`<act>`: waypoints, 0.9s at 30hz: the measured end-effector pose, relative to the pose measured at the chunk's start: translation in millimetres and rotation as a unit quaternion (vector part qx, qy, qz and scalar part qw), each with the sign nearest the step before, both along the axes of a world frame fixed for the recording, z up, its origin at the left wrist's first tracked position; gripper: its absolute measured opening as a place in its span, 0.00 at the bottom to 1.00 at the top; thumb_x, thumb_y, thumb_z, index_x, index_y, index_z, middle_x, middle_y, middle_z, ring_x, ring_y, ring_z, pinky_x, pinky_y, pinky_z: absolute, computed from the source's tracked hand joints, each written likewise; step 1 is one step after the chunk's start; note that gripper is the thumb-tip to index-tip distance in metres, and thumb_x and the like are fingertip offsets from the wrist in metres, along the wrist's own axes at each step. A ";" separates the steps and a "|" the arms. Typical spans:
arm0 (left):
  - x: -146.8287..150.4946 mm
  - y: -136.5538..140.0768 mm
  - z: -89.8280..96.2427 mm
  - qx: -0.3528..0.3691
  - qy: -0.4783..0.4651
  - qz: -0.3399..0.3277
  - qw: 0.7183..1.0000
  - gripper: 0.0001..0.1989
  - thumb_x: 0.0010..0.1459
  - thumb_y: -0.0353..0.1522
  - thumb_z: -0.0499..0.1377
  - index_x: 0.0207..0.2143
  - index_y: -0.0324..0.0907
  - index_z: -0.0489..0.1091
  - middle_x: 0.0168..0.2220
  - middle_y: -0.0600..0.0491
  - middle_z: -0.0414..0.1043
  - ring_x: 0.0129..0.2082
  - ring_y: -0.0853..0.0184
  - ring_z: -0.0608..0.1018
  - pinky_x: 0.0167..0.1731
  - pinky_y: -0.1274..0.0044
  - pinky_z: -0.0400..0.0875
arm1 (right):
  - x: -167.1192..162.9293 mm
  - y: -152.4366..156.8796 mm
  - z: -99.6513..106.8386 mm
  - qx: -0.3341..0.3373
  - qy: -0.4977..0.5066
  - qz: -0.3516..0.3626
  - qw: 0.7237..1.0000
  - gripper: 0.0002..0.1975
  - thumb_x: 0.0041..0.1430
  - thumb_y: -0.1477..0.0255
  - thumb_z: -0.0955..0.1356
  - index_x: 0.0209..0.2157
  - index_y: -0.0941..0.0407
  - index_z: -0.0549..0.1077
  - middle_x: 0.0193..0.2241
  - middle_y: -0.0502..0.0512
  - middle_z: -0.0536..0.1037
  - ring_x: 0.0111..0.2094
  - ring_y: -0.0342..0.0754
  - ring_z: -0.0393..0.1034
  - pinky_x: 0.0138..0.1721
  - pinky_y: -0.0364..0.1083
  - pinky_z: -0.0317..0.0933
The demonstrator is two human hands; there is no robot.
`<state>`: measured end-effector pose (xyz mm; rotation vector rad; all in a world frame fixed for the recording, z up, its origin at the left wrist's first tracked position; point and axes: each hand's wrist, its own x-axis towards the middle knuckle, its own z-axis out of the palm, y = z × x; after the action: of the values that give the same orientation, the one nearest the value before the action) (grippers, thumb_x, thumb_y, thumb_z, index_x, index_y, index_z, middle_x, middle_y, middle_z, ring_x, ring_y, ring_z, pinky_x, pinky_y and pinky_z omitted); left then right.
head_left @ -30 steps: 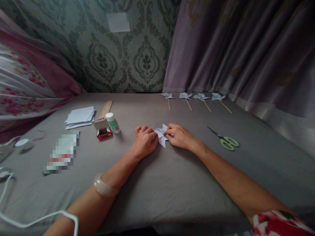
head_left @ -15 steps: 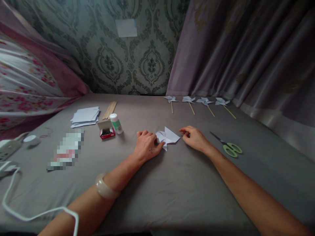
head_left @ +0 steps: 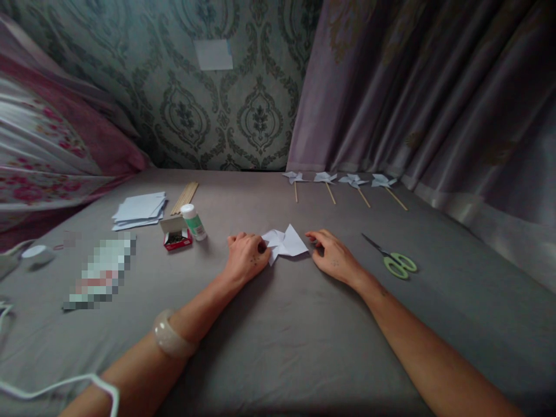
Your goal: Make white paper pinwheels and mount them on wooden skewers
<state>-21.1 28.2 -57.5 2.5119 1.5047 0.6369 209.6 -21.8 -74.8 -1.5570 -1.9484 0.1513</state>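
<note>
A folded white paper pinwheel (head_left: 290, 243) without a stick lies on the grey cloth in front of me. At its left edge is my left hand (head_left: 247, 258), fingers curled and thumb against the paper, covering its left tip. My right hand (head_left: 334, 258) rests just right of the pinwheel, apart from it, with thumb and bent forefinger separated and nothing visible between them. Green-handled scissors (head_left: 393, 260) lie to the right of this hand. Left of my left hand stand a white and green glue bottle (head_left: 193, 223) and a small open red box (head_left: 177, 238) of dark little pieces.
Several finished pinwheels on sticks (head_left: 353, 182) lie in a row at the back right. Wooden sticks (head_left: 185, 198) and a stack of white paper (head_left: 139, 209) are at the back left. A blurred-out packet (head_left: 102, 269) and a white cable (head_left: 56, 387) lie at the left.
The view has turned slightly right, so things sit further left. My left thumb has drawn back from over the pinwheel to its edge. My right thumb and forefinger have parted.
</note>
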 end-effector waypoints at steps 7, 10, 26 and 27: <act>-12.7 20.5 -1.1 0.035 -0.021 -0.031 0.999 0.10 0.59 0.36 0.55 0.30 0.44 0.75 0.35 0.50 0.78 0.40 0.59 0.71 0.43 0.65 0.54 | -12.5 -6.1 7.7 0.045 -0.034 0.037 0.998 0.21 0.55 0.80 0.64 0.50 0.52 0.68 0.42 0.57 0.71 0.44 0.51 0.68 0.46 0.52 0.66; -14.1 26.0 -4.1 0.064 -0.018 -0.046 0.997 0.10 0.60 0.37 0.55 0.32 0.46 0.75 0.36 0.50 0.78 0.41 0.60 0.70 0.44 0.65 0.54 | -18.2 -8.8 9.0 0.064 -0.066 0.072 0.993 0.17 0.58 0.80 0.64 0.48 0.52 0.70 0.40 0.57 0.72 0.44 0.51 0.69 0.47 0.51 0.65; 1.6 13.7 -2.7 0.121 -0.025 -0.116 0.985 0.12 0.63 0.38 0.53 0.39 0.50 0.76 0.42 0.52 0.77 0.45 0.61 0.70 0.49 0.64 0.51 | -46.6 -23.2 15.9 0.017 -0.182 0.059 0.981 0.08 0.62 0.74 0.65 0.32 0.54 0.75 0.32 0.56 0.75 0.35 0.49 0.69 0.36 0.46 0.60; 1.3 8.3 -1.8 0.112 -0.018 -0.142 0.983 0.12 0.63 0.38 0.53 0.37 0.49 0.76 0.41 0.53 0.77 0.44 0.61 0.70 0.49 0.64 0.51 | -46.9 -23.6 15.8 0.002 -0.169 0.053 0.984 0.07 0.62 0.74 0.65 0.32 0.54 0.76 0.33 0.56 0.75 0.35 0.48 0.70 0.36 0.46 0.60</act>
<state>-19.7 36.4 -59.3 2.7900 1.0830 0.8357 162.7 -45.4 -59.0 -1.5549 -2.2924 -0.0801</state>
